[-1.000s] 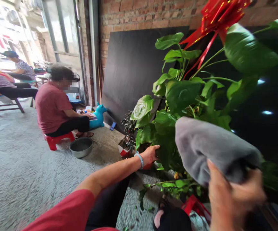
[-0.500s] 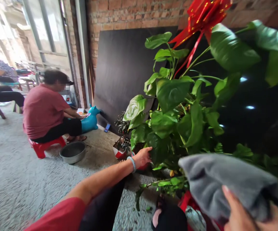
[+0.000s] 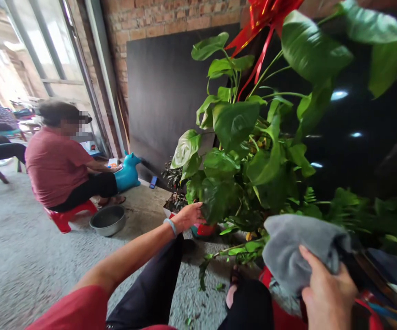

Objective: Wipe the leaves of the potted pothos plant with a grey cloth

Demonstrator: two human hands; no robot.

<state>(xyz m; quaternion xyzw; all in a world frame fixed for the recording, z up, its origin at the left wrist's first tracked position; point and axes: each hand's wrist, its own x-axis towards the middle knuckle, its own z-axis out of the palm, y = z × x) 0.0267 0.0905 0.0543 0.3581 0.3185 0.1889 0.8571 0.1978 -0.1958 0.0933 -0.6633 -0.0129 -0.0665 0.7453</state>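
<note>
Gripping the grey cloth at five o'clock, our right hand has its fingers clamped on the bunched folds, near the plant's lower leaves. At twelve o'clock from our knee, our left hand, fingers together, steadies a leaf. We judge that supporting each leaf from beneath while wiping gently outward works best.

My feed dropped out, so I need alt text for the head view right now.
The right hand grips a grey cloth low beside a big leafy plant, while the left hand reaches to a leaf near its red pot. Further left, a person sits on a red stool by a metal bowl.
</note>
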